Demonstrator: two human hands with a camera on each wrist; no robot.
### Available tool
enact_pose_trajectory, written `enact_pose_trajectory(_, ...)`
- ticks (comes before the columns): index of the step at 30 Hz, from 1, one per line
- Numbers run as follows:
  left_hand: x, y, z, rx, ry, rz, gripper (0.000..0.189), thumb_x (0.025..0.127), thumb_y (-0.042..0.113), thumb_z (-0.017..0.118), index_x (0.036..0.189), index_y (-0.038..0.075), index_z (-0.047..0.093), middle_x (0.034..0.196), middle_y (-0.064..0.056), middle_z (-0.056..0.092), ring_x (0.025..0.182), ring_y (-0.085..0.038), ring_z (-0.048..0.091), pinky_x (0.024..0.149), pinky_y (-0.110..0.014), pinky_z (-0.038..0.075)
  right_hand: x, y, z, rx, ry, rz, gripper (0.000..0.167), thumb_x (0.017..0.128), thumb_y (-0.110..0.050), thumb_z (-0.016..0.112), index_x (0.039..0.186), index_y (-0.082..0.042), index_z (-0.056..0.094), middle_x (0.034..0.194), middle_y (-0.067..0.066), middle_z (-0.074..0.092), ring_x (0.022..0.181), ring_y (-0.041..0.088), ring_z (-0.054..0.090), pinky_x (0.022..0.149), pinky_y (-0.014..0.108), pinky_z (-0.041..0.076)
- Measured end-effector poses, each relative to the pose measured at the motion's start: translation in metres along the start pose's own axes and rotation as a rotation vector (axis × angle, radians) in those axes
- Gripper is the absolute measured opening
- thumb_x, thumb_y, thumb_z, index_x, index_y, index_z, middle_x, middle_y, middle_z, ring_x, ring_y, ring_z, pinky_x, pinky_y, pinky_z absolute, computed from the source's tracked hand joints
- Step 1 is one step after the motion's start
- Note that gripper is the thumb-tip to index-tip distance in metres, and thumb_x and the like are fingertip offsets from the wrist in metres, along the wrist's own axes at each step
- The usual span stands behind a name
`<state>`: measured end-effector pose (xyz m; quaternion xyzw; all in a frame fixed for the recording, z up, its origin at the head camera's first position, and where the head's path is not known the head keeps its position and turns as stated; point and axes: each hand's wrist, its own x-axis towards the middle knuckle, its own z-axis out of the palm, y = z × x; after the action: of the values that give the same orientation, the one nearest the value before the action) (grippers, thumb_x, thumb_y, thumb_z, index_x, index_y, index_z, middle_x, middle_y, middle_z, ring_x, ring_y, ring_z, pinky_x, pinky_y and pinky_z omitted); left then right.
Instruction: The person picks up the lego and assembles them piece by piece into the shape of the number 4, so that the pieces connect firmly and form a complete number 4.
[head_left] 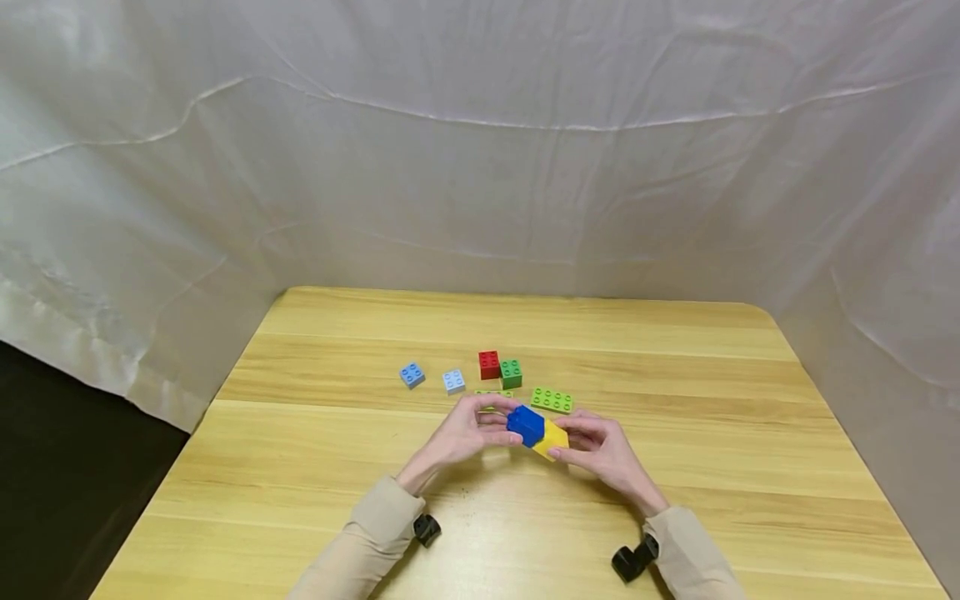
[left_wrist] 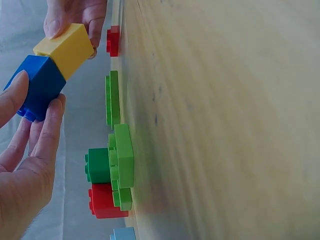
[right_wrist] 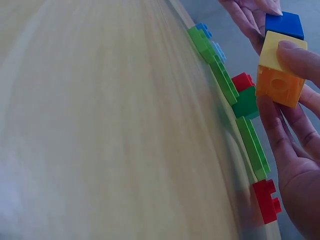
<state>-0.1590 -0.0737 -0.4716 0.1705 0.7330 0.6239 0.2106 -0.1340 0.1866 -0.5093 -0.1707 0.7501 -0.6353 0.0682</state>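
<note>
Above the table, my left hand (head_left: 459, 429) pinches a dark blue brick (head_left: 527, 426) between thumb and fingers. My right hand (head_left: 607, 452) grips a yellow brick (head_left: 553, 439) from the other side. The two bricks meet, blue on the left and yellow on the right, both tilted. In the left wrist view the blue brick (left_wrist: 41, 82) shows its studs pointing down, with the yellow brick (left_wrist: 67, 50) against it. The right wrist view shows the hollow underside of the yellow brick (right_wrist: 280, 85) facing that camera.
Beyond the hands, a red brick (head_left: 489, 365) stands beside a green brick (head_left: 511, 374). A lime brick (head_left: 552, 400) lies to their right; a blue brick (head_left: 412, 375) and a pale blue brick (head_left: 453, 382) lie left. Another red brick (right_wrist: 266, 201) shows in the right wrist view.
</note>
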Motion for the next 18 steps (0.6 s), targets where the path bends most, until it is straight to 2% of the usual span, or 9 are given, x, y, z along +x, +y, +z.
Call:
enact_pose_trajectory(11, -0.0004, 0.0017, -0.0001, 0.019, -0.012, -0.003, 0.046, 0.089, 0.009, 0.076, 0.131, -0.002, 0.06, 0.134, -0.024, 0.061, 0.119, -0.036, 0.064, 0.104, -0.039, 0.057, 0.0002, 0.0013, 0.0008, -0.013, 0.013, -0.043, 0.038, 0.082, 0.0, 0.08, 0.116, 0.009, 0.069, 0.108, 0.018, 0.065, 0.099, 0.003, 0.064, 0.092, 0.019, 0.059)
enact_pose_trajectory(18, -0.0006, 0.002, 0.0015, -0.02, -0.009, -0.011, 0.044, 0.086, 0.003, 0.077, 0.126, -0.005, 0.062, 0.129, -0.025, 0.062, 0.108, -0.026, 0.068, 0.098, -0.034, 0.06, -0.0012, 0.0014, 0.0016, -0.046, 0.025, -0.086, 0.036, 0.081, 0.0, 0.081, 0.115, 0.008, 0.071, 0.101, 0.011, 0.065, 0.095, 0.002, 0.061, 0.091, 0.018, 0.059)
